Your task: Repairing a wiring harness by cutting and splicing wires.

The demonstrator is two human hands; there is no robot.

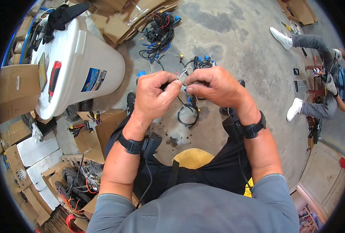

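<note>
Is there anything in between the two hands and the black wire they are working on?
No. Both the left hand and the right hand already pinch the black wire directly; nothing sits between.

Rectangular blue-and-white label (95, 79) on white bucket's (102, 58) side, brown cardboard boxes (15, 91) at left, white foam packing (36, 149) below

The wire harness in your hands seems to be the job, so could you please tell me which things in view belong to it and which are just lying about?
In hand:
- left hand and right hand, pinching the wire harness between them
- blue connectors on it

Lying about:
- white tub
- cardboard boxes
- wire bundle on the floor
- seated person at right
</note>
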